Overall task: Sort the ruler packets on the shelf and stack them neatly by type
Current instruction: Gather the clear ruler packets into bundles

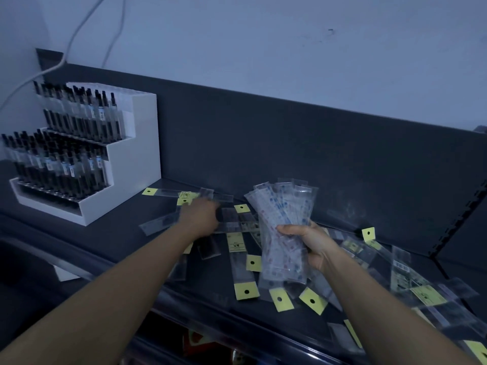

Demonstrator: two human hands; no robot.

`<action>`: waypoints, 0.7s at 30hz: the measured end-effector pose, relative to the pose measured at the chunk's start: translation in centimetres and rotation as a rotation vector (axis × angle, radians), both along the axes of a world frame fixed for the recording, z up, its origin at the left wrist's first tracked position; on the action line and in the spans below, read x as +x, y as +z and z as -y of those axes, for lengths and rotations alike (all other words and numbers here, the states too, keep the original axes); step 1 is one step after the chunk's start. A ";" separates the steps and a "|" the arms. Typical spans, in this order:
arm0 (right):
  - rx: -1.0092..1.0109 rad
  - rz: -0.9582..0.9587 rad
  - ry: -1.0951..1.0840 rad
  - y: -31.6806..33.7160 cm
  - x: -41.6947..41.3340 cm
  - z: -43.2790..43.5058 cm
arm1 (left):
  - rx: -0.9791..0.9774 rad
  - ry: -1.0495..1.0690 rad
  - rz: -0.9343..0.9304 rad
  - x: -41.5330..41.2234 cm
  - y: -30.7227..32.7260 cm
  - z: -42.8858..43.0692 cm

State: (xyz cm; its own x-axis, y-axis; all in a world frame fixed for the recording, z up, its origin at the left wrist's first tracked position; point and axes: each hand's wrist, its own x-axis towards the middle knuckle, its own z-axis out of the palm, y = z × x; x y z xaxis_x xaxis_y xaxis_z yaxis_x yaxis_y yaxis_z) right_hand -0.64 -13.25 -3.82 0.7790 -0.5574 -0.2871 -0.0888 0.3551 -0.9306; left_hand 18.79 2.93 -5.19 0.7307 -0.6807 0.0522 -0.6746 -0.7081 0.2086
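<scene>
Sorting midway: right hand (309,245) grips a fanned bundle of blue-printed packets (283,219) upright, likely gathering one type, while left hand (201,216), too blurred to tell its grip, lies among yellow-tabbed packets (246,291) scattered across the shelf (113,227).

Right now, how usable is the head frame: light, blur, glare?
Head view: dim, bluish light; left hand motion-blurred over the yellow-tagged ruler packets; right hand and its fanned packet bundle sharper; far-right packets smeared; no harsh glare on shelf back panel.

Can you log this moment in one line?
right hand: grips fanned ruler packets | left hand: among loose yellow-tagged packets, blurred | shelf: packets scattered
</scene>
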 end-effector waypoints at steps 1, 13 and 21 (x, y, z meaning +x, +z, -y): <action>-0.002 -0.003 0.005 -0.1 0.3 -0.1 | 0.100 0.144 0.022 0.5 0.1 -0.6; -0.005 -0.030 0.078 -0.2 2.1 0.0 | -0.265 0.290 -0.375 1.7 1.0 -2.4; 0.020 -0.036 0.066 -0.4 2.9 0.3 | -0.640 0.148 -0.787 -0.2 2.9 -1.1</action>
State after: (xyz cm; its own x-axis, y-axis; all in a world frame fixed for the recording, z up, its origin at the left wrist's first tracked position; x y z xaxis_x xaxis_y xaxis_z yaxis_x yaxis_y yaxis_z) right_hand 2.25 -13.51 -4.17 0.8029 -0.4992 -0.3258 -0.1457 0.3657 -0.9193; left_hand 18.61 4.03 -2.29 0.7891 -0.5940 -0.1565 -0.0983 -0.3736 0.9224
